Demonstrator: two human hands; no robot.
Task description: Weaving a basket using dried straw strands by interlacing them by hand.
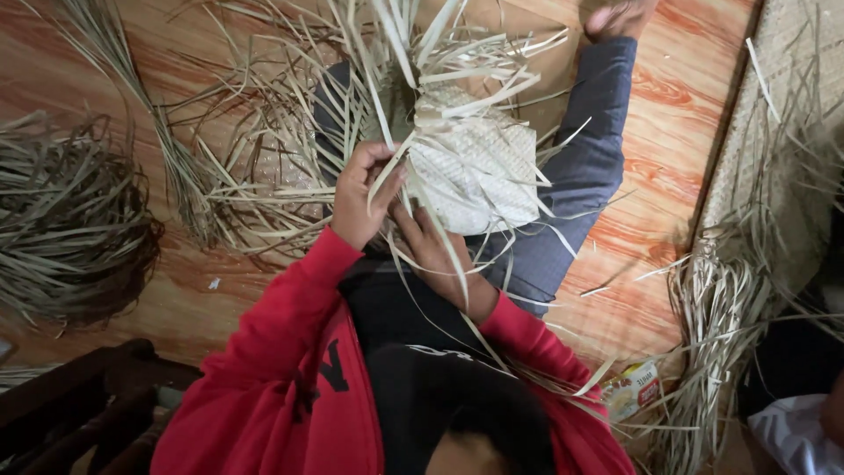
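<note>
Straw-pale and half-woven, a plaited leaf panel (479,171) rests on the lap of a person seated on an orange wood-patterned floor (677,114). Left hand (365,193) pinches loose strips (440,79) at the panel's near edge; right hand (435,251) cups it from beneath. Light, springy and easily creased, it looks best held at the tight weave, not the fraying ends.

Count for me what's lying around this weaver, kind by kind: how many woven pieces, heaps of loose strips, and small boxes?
Woven pieces: 2, the pale piece in the hands and the mat at the right edge
Heaps of loose strips: 2, the dark heap on the left and the bundle on the right
Small boxes: 1, the printed box
Total: 5
</note>
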